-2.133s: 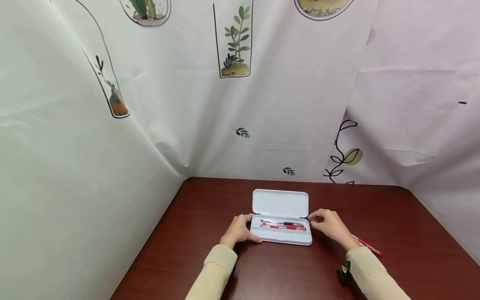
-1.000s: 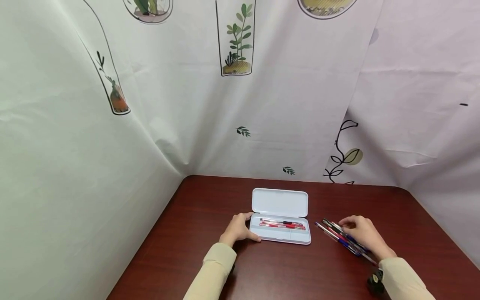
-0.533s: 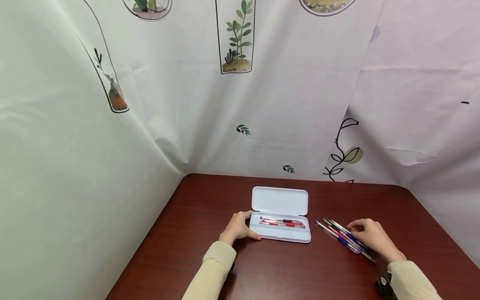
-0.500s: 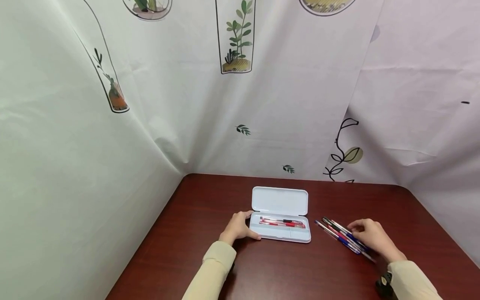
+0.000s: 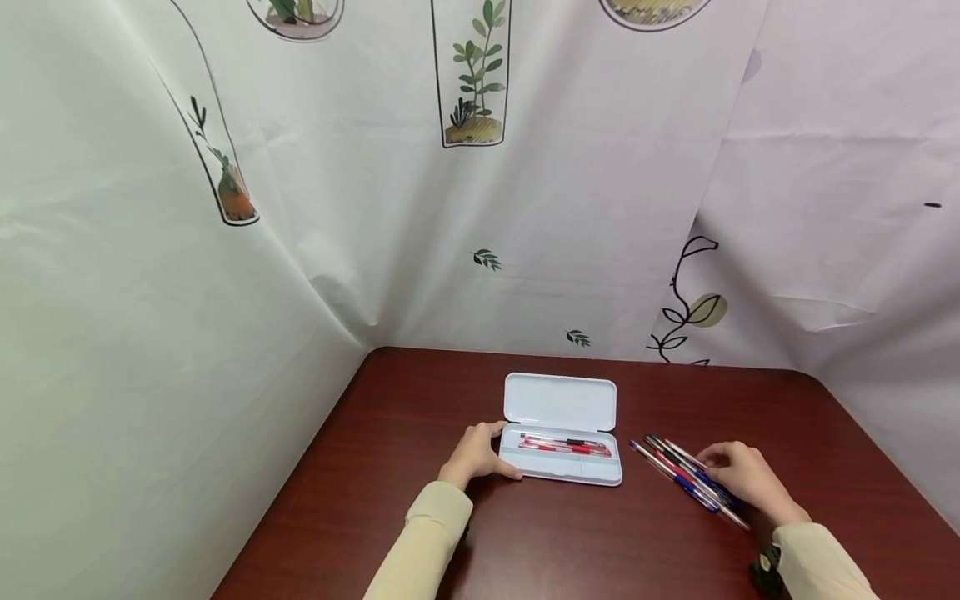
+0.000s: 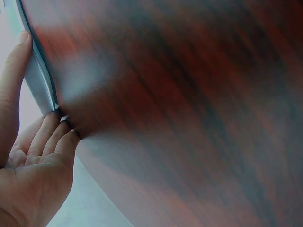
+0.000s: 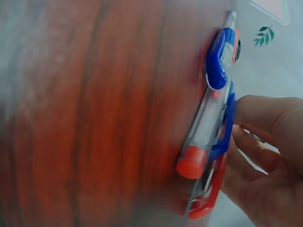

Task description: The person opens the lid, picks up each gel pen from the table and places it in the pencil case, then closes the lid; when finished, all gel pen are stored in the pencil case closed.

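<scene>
A light-blue pencil case [image 5: 547,476] stands with its lid [image 5: 560,402] up. Red and black pens [image 5: 566,447] lie in its rear compartment. My left hand [image 5: 475,455] grips the case's left end, its thumb at the front side and its fingers at the back corner; the left wrist view shows the thumb [image 6: 15,66] along the case's edge. To the right of the case lies a loose bundle of blue, red and dark pens [image 5: 678,477]. At the bundle's right side my right hand [image 5: 746,475] has curled fingers and pinches one pen [image 5: 682,451], partly hidden by the fingers.
The dark red wooden table [image 5: 555,542] ends at a white cloth [image 5: 600,208] printed with plants, hung behind it and along the sides. A dark wrist device [image 5: 767,567] shows below the right sleeve [image 5: 821,558].
From beside the case's right end, my right hand has moved right to the loose pens, uncovering them. Lately it shifts only slightly there. My left hand stays on the case.
</scene>
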Available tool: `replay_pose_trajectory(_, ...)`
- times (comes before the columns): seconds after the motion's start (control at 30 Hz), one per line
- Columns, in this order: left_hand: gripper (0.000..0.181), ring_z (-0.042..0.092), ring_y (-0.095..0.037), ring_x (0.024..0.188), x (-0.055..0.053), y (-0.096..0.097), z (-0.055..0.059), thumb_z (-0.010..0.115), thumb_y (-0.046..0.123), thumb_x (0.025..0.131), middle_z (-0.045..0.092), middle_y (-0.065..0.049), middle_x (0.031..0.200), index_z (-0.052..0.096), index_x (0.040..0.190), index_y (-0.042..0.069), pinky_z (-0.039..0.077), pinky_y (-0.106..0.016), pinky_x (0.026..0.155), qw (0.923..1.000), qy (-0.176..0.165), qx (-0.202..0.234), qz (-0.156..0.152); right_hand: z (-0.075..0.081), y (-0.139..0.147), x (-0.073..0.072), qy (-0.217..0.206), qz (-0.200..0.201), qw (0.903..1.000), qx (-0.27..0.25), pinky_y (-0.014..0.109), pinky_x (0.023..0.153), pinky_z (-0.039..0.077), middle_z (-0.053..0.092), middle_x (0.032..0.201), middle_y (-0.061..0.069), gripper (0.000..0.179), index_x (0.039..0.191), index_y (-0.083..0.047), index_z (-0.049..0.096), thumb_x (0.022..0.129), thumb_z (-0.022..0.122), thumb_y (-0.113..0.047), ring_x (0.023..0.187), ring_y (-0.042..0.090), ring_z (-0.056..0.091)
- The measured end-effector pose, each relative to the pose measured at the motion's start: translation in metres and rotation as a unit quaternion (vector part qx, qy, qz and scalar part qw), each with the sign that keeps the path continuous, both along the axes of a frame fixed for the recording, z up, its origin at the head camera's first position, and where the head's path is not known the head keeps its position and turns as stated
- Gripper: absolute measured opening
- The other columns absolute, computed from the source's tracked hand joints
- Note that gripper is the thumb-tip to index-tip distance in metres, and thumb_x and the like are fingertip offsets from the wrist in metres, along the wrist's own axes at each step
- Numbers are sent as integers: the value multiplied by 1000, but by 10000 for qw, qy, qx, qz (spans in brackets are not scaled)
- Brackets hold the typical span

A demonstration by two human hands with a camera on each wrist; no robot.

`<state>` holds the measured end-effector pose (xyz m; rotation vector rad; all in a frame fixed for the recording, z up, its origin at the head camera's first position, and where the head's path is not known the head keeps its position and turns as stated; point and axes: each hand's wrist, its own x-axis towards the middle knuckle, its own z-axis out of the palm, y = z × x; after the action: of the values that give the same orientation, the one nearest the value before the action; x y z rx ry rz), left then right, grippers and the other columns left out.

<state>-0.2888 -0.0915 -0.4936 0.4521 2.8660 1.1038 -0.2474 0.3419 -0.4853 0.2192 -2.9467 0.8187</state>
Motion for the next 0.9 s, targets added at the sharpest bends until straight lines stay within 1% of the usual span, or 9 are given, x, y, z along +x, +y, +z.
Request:
replay_pose_trajectory(0.07, 92, 58, -27, 119, 0, 0, -1, 97, 31, 54, 64, -14, 129, 59, 133, 2, 48, -42, 100, 10000, -45, -33, 6, -2, 1, 0, -30, -55, 10000, -7, 29, 63, 47, 69, 81, 3, 13, 94, -2, 74, 83, 70, -5, 71, 12, 56)
replay_pose_trajectory(0.2, 92, 59, -25, 118, 0, 0, -3, 97, 31, 54, 64, -14, 128, 59, 133, 2, 48, -41, 100, 10000, -41, -51, -13, -3, 1, 1, -12, -100, 9999, 1, 32, 65, 47, 72, 89, 9, 14, 97, -4, 76, 84, 71, -8, 73, 13, 56)
replay_pose_trajectory(0.3, 90, 59, -25, 116, 0, -1, -4, 97, 30, 54, 65, -14, 127, 60, 132, 2, 48, -41, 100, 10000, 11, -29, -28, 1, -2, 2, 63, -59, 9999, -63, 33, 64, 48, 73, 95, 14, 15, 98, -2, 76, 85, 70, -7, 74, 14, 57)
replay_pose_trajectory(0.4, 91, 59, -25, 117, 0, -1, -3, 97, 30, 54, 65, -13, 128, 60, 132, 2, 48, -41, 100, 10000, 4, -22, -25, 6, -6, 3, 129, -59, 9998, -120, 30, 61, 46, 72, 95, 14, 15, 99, -2, 76, 86, 70, -8, 71, 13, 55)
replay_pose_trajectory(0.53, 93, 59, -26, 118, -1, -1, -2, 97, 30, 54, 64, -14, 129, 58, 134, 2, 48, -41, 100, 10000, -5, 2, -17, 11, -11, 2, 147, -66, 9998, -138, 27, 59, 44, 72, 91, 10, 16, 100, -3, 75, 87, 70, -9, 68, 10, 52)
replay_pose_trajectory(0.67, 91, 59, -26, 117, -2, -1, -2, 97, 30, 54, 65, -14, 127, 59, 133, 2, 49, -42, 99, 10000, 36, -54, -39, 11, -15, 0, 197, -24, 9997, -144, 26, 60, 44, 70, 85, 2, 14, 99, -4, 76, 87, 72, -12, 68, 6, 52)
replay_pose_trajectory(0.9, 89, 59, -25, 116, -2, 0, -1, 97, 29, 55, 65, -13, 127, 60, 132, 4, 48, -41, 100, 10000, 1, -93, -2, 14, -27, -2, 470, 279, 9982, -232, 24, 62, 47, 69, 86, 1, 12, 97, -6, 76, 85, 72, -8, 70, 0, 54)
